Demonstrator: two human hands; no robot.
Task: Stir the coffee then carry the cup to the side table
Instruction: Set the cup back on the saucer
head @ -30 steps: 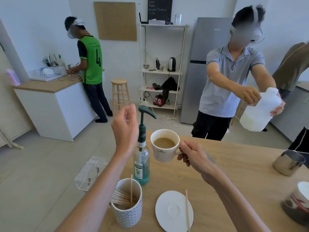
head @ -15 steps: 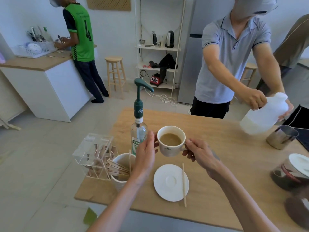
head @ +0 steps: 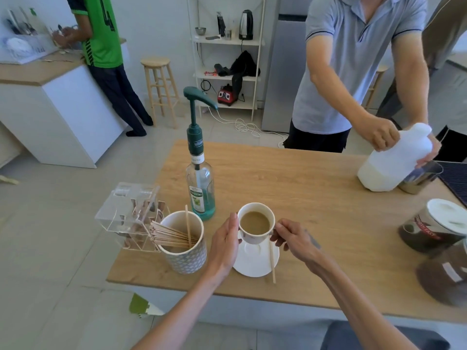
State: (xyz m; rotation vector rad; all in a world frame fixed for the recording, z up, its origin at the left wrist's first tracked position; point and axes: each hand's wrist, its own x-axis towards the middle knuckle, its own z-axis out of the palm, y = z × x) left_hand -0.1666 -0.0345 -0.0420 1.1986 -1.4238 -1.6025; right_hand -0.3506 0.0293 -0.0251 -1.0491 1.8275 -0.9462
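A white cup [head: 255, 224] of milky coffee hangs just above a white saucer [head: 255, 261] near the wooden table's front edge. My right hand [head: 293, 238] pinches its handle on the right. My left hand [head: 226, 242] rests flat against the cup's left side, fingers together. A wooden stir stick [head: 272, 261] lies across the saucer's right edge.
A patterned cup [head: 183, 242] of wooden stir sticks, a clear plastic holder [head: 129, 213] and a green pump syrup bottle [head: 199, 178] stand left of the cup. A person [head: 353, 66] across the table holds a white jug [head: 394, 160] by a metal pitcher [head: 422, 178]. Jars [head: 434, 226] stand right.
The cup has come down from chest height to just above the saucer. My left hand dropped from the air onto the cup's side. My view tilted down.
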